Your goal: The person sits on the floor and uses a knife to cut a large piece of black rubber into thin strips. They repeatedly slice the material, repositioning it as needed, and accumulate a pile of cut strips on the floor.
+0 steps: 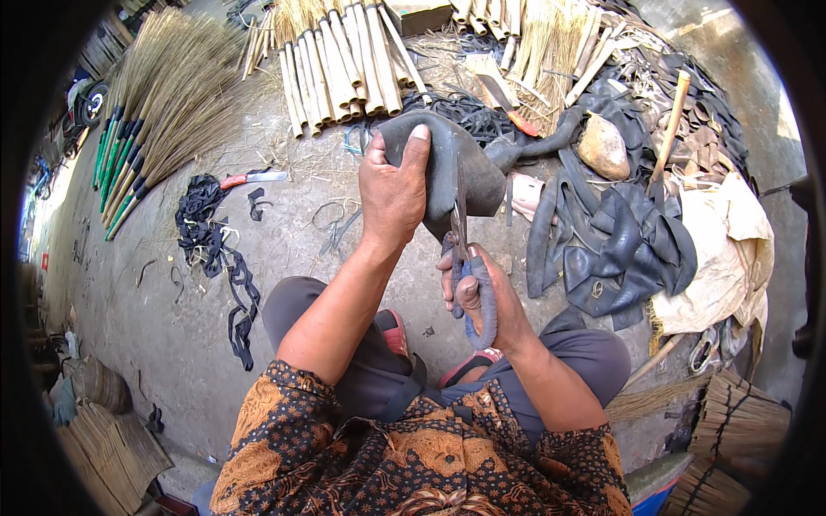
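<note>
My left hand (393, 187) grips a piece of black rubber inner tube (447, 163) and holds it up in front of me. My right hand (478, 297) is closed around the handles of a pair of scissors (463, 241). The scissor blades point up and away from me into the lower edge of the rubber. I sit with my knees bent, grey trousers and red sandals below my hands.
Bundled bamboo sticks (344, 64) lie at the back. Grass brooms with green handles (142, 120) fan out at left. A red-handled knife (251, 178), rubber strips (215, 249), a rubber heap (619, 241), a stone (604, 148) and a wooden handle (671, 120) surround me.
</note>
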`<state>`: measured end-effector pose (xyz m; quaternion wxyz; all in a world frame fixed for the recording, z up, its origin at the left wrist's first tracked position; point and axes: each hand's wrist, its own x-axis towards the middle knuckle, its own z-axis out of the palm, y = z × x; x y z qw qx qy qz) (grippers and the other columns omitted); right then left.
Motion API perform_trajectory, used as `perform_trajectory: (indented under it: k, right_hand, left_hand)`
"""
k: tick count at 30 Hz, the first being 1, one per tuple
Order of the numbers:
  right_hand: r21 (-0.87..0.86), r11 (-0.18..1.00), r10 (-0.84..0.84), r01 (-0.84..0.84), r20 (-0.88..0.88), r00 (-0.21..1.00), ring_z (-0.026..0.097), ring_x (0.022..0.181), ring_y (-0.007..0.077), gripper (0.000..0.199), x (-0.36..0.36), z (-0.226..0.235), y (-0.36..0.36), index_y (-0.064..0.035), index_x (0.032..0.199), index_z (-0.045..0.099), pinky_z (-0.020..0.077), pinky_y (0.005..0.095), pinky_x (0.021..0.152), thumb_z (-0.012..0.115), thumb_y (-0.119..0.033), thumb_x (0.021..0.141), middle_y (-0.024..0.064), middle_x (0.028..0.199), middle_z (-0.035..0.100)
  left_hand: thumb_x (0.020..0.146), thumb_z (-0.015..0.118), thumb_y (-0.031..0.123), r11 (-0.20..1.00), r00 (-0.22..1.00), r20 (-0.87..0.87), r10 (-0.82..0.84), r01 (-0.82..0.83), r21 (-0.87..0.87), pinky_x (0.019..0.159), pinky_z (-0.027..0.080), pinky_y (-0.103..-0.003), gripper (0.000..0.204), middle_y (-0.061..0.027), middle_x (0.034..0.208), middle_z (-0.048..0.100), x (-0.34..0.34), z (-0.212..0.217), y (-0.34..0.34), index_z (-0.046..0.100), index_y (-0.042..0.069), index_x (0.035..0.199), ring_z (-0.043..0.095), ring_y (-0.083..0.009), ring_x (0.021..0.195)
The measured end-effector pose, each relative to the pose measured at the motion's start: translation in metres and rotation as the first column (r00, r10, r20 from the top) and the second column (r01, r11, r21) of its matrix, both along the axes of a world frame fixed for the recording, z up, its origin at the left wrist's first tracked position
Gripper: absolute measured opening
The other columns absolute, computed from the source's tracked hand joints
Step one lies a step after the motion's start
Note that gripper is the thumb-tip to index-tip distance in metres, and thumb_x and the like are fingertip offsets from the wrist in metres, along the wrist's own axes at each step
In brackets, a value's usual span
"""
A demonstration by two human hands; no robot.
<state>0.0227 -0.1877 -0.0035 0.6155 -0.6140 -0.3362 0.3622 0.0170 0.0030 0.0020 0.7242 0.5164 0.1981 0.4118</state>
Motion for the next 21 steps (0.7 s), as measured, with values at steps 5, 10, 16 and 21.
perform_trajectory:
  k: [5, 10, 16, 21]
  right_hand:
    - [0.008, 1.000, -0.024, 0.024, -0.032, 0.999, 0.052, 0.074, 0.0051, 0.033, 0.001, -0.002, 0.000, -0.0019, 0.109, 0.056, 0.0428, 0.0203, 0.065, 0.061, -0.034, 0.103, 0.0002, 0.082, 0.054]
    - [0.008, 0.999, -0.033, 0.035, -0.148, 0.988, 0.052, 0.063, 0.0049, 0.038, -0.002, -0.001, -0.001, -0.0032, 0.106, 0.057, 0.0432, 0.0223, 0.057, 0.064, -0.040, 0.101, -0.0016, 0.076, 0.054]
    - [-0.052, 0.998, -0.049, 0.034, -0.314, 0.948, 0.054, 0.066, 0.0080, 0.067, -0.004, 0.005, -0.003, 0.0016, 0.118, 0.053, 0.0464, 0.0203, 0.056, 0.058, -0.061, 0.096, 0.0055, 0.085, 0.056]
    - [0.033, 0.999, -0.021, 0.027, -0.153, 0.988, 0.053, 0.068, 0.0088, 0.075, -0.002, 0.006, 0.002, 0.0019, 0.118, 0.054, 0.0447, 0.0212, 0.060, 0.053, -0.069, 0.094, 0.0047, 0.084, 0.055]
  left_hand:
    - [0.101, 0.065, 0.019, 0.994, 1.000, -0.015, 0.019, -0.017, 0.107, 0.075, 0.055, -0.025, 0.021, -0.0042, 0.099, 0.071, -0.001, 0.000, -0.008, 0.064, 0.002, 0.113, 0.066, -0.0090, 0.087]
    - [0.101, 0.066, 0.019, 1.000, 0.998, 0.055, -0.015, 0.014, 0.025, 0.074, 0.057, -0.025, 0.021, -0.0035, 0.100, 0.071, -0.002, -0.003, -0.007, 0.063, 0.004, 0.116, 0.068, -0.0094, 0.086]
    - [0.102, 0.065, 0.018, 0.999, 0.995, 0.095, -0.012, 0.016, -0.043, 0.076, 0.058, -0.027, 0.023, -0.0035, 0.103, 0.070, -0.002, -0.004, -0.007, 0.061, 0.005, 0.119, 0.068, -0.0110, 0.087]
    - [0.102, 0.064, 0.017, 1.000, 0.998, 0.062, -0.018, 0.018, 0.002, 0.083, 0.057, -0.027, 0.025, -0.0047, 0.109, 0.069, -0.006, -0.006, -0.013, 0.059, 0.005, 0.124, 0.067, -0.0108, 0.095]
